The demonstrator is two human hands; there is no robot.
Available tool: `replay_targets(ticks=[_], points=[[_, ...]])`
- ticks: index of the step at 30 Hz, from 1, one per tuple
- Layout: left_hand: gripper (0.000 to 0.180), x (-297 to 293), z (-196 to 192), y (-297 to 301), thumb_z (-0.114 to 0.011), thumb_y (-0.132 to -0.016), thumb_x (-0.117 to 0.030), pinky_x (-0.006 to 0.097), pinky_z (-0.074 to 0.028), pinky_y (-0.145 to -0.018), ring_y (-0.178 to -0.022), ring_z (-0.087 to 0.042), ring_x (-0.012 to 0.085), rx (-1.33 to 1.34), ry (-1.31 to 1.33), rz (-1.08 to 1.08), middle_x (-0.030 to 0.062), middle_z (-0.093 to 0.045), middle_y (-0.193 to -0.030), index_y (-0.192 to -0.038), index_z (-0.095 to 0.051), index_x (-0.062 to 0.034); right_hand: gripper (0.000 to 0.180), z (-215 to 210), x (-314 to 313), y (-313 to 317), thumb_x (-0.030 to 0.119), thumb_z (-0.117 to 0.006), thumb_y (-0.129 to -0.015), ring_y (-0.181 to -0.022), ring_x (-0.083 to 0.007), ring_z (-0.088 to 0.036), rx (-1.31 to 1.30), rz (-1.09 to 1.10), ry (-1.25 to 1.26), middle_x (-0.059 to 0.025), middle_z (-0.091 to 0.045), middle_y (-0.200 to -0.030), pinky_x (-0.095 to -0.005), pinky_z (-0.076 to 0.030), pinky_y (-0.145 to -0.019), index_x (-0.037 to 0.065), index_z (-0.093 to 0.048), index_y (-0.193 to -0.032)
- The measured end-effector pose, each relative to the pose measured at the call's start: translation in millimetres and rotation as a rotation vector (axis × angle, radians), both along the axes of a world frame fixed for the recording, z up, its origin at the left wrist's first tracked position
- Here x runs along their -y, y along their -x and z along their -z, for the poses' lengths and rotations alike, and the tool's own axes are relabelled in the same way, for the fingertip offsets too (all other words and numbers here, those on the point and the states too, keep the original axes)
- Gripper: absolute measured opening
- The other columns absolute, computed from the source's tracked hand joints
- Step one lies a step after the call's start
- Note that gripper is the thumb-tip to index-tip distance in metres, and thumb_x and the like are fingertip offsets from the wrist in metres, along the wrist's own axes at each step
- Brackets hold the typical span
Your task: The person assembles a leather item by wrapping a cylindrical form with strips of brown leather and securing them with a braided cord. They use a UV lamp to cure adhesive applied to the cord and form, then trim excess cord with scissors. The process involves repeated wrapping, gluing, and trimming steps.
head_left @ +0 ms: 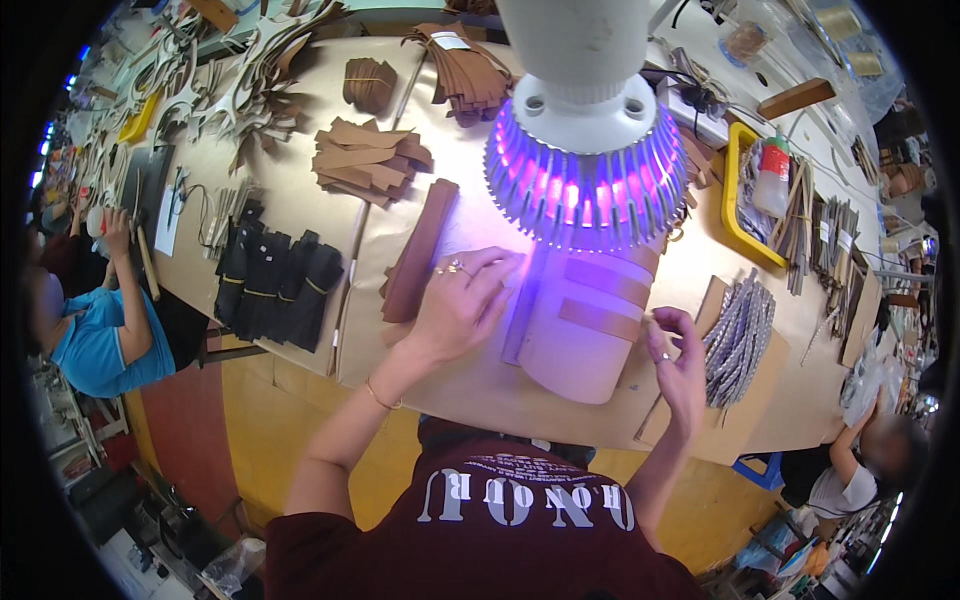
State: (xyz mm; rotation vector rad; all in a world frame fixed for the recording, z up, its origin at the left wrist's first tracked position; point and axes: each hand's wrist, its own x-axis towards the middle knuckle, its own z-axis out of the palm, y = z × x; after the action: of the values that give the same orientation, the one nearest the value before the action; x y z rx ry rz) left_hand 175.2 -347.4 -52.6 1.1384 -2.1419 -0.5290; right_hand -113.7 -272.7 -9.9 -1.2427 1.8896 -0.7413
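We note a finned lamp point(588, 150) glowing violet, hanging low over the desk point(470, 385). Under it lies a pale curved panel point(585, 345) with brown strips point(600, 300) set across it, near the desk's front edge.

Left hand point(462, 305): laid flat on the desk just left of the panel, fingers point(490, 275) spread and pressing down, grasping nothing that we can see. A long brown strip point(418, 250) lies just beside it.

Right hand point(678, 360): at the panel's right edge, fingers loosely curled. We cannot tell whether they pinch the edge or only hover near it.

Risks, as we judge them:
- The strips could shift askew on the panel if either hand nudges it, since nothing visible clamps it.
- The lamp hangs close, so a raised hand could knock it.
- The grey bundle point(738, 335) at right sits near the right wrist and could be dragged.

Hard to make out:
- The lamp hides the panel's far end and any strips there.
- Violet light washes out the true colours beneath it.
- Black pieces point(275, 280) and tan stacks point(365, 160) farther off are unclear in kind.
- Other people at the left and right rims are cut off.
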Motion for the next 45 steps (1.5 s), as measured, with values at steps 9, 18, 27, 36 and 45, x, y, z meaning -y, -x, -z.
replay_targets(ticks=[9,18,27,36,45], points=[[0.022,-23.5,13.1,-2.7,-0.073,-0.081,-0.017,0.038,-0.045,-0.077,-0.084,-0.061,0.0239,0.122,-0.105,-0.188,0.0072,-0.063,-0.103,-0.100,-0.069,-0.0065,0.022,-31.9,3.8,-8.7,0.017,-0.068,-0.089,-0.090,-0.0180,-0.062,-0.145,0.100,0.130,-0.0092,-0.067,-0.093,-0.0308,-0.047,-0.084,-0.001,-0.065,-0.102],[0.021,-22.7,11.4,-9.0,-0.073,-0.081,-0.019,0.037,-0.044,-0.078,-0.084,-0.062,0.0214,0.176,-0.031,-0.117,0.0038,-0.064,-0.098,-0.099,-0.070,-0.0083,0.018,-70.4,8.7,-49.7,0.011,-0.071,-0.085,-0.088,-0.0236,-0.065,-0.055,-0.172,0.379,-0.0112,-0.066,-0.094,-0.0315,-0.049,-0.081,0.000,-0.065,-0.097],[0.019,-30.0,25.3,-7.1,-0.073,-0.078,-0.016,0.038,-0.044,-0.081,-0.084,-0.061,0.0182,0.287,0.199,-0.064,0.0012,-0.064,-0.097,-0.095,-0.069,-0.0098,0.018,-66.5,2.2,-55.6,0.010,-0.072,-0.083,-0.089,-0.0266,-0.064,-0.053,-0.219,0.354,-0.0121,-0.067,-0.095,-0.0331,-0.049,-0.081,0.000,-0.065,-0.096],[0.017,-34.2,30.9,-8.0,-0.070,-0.078,-0.010,0.038,-0.044,-0.082,-0.082,-0.061,0.0170,0.223,0.316,-0.075,0.0018,-0.065,-0.096,-0.094,-0.068,-0.0073,0.017,-76.3,-1.4,-70.3,0.010,-0.073,-0.081,-0.091,-0.0266,-0.063,0.010,-0.243,0.394,-0.0104,-0.066,-0.094,-0.0343,-0.048,-0.082,0.002,-0.066,-0.094],[0.009,-63.4,-59.7,-15.7,-0.060,-0.088,0.004,0.026,-0.049,-0.076,-0.083,-0.062,0.0154,-0.808,-0.441,-0.281,0.0101,-0.065,-0.095,-0.095,-0.064,0.0032,0.034,-79.6,5.6,-124.9,0.011,-0.073,-0.082,-0.095,-0.0261,-0.063,0.140,-0.353,0.460,-0.0123,-0.064,-0.103,-0.0329,-0.048,-0.086,0.000,-0.061,-0.111]])
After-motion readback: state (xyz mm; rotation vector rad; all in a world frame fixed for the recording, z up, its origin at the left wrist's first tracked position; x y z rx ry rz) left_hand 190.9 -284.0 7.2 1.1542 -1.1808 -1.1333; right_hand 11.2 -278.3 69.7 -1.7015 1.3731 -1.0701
